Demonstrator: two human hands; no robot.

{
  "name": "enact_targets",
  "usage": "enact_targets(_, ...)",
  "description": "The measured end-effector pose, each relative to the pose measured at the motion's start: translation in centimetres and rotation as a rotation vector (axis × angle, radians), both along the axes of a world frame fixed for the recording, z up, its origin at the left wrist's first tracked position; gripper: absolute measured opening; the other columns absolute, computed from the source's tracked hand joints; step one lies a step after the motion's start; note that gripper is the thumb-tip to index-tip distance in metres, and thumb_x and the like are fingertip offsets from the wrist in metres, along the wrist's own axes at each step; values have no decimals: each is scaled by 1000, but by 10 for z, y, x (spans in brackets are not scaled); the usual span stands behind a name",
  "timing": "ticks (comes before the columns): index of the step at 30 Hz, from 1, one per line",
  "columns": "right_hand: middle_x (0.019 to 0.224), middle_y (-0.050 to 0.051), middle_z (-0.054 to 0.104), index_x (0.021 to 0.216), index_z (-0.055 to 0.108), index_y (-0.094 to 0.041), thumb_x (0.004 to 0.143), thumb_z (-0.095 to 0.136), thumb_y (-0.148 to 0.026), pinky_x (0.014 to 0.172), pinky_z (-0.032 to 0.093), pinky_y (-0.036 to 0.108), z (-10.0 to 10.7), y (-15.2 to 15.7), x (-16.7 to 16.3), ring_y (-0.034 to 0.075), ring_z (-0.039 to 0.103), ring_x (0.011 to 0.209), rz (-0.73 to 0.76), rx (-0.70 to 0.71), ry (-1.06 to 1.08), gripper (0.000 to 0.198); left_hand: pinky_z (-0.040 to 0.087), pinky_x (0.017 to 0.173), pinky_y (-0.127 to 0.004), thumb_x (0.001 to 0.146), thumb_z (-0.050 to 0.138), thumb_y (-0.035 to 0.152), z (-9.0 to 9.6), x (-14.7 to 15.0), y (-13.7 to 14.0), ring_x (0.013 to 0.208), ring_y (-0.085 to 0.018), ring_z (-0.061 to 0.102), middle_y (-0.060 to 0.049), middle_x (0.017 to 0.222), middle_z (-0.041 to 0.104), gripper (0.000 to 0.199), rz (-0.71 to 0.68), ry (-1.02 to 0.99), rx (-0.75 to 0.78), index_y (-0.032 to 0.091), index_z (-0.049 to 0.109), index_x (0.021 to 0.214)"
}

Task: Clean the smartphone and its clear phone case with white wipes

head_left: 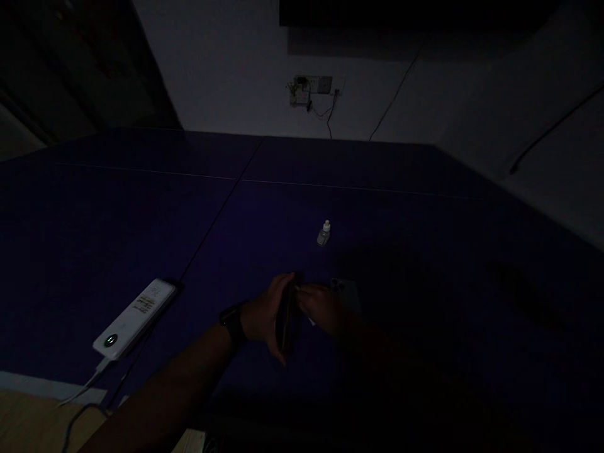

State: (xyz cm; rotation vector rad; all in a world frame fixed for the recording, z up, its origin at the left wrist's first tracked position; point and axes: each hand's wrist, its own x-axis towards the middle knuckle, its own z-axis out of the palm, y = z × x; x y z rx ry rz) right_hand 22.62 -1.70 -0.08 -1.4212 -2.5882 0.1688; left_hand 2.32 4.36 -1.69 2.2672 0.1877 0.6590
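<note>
The light is very dim. My left hand (270, 314), with a dark watch on its wrist, grips a dark, flat, phone-sized object (284, 318) by its edges, tilted up on its side. Beside it, the fingers of my right hand (321, 307) are closed at the object's right face. A bit of white material (311, 321) shows below these fingers; whether it is cloth or paper I cannot tell. A pale phone (348, 292) with several camera lenses lies partly hidden behind my right hand. Beyond the hands, a small dropper bottle (323, 234) with a white cap stands upright.
A white power bank (136, 318) with a lit display lies at the left, a white cable (89, 384) plugged into its near end. The dark blue table (255, 217) reaches toward a wall with sockets (311, 88) and hanging cords. A dark panel (415, 12) overhangs the top.
</note>
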Motion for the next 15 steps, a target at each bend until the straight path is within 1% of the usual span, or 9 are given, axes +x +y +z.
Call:
enact_targets(2, 93, 9, 73, 92, 69, -15, 95, 51, -8, 80, 52, 32, 0, 9, 3, 21, 68, 87, -34, 15, 4, 21, 32, 114, -66, 26, 85, 81, 1, 0, -1, 138, -50, 31, -24, 152, 22, 172, 6, 5, -11, 22, -7, 158)
enact_targets(3, 93, 9, 73, 92, 69, -15, 95, 50, -7, 80, 52, 32, 0, 8, 2, 20, 67, 86, -33, 16, 7, 21, 32, 114, -66, 26, 85, 81, 1, -1, -1, 138, -50, 31, -24, 152, 22, 172, 9, 6, -11, 21, -7, 158)
enact_targets(8, 79, 2, 71, 82, 70, -19, 91, 61, -12, 71, 51, 25, -1, -27, -11, 15, 65, 71, 91, -20, 9, 14, 34, 113, -66, 22, 84, 82, -2, -1, 0, 138, -51, 29, -26, 152, 21, 175, 17, 8, 14, 20, -7, 158)
enact_targets(10, 78, 2, 71, 82, 70, -19, 91, 62, -14, 71, 50, 26, -2, -31, -13, 15, 65, 71, 102, -27, 5, 13, 34, 113, -65, 22, 84, 82, -3, 0, 0, 138, -51, 29, -26, 152, 21, 175, 16, 11, 14, 19, -7, 158)
enact_targets(12, 83, 5, 72, 86, 70, -17, 94, 57, -12, 72, 50, 28, -1, -23, -10, 17, 67, 76, 57, -18, 2, 16, 33, 114, -65, 24, 84, 82, -4, 0, 1, 138, -50, 30, -26, 152, 22, 174, 14, 9, 17, 19, -6, 158)
enact_targets(15, 91, 10, 72, 94, 70, -14, 97, 51, -10, 76, 51, 31, 1, -1, -2, 21, 67, 84, -26, 2, 1, 19, 31, 115, -65, 26, 83, 83, -4, -1, 1, 139, -50, 28, -25, 153, 22, 172, 6, -2, 30, 20, -7, 158)
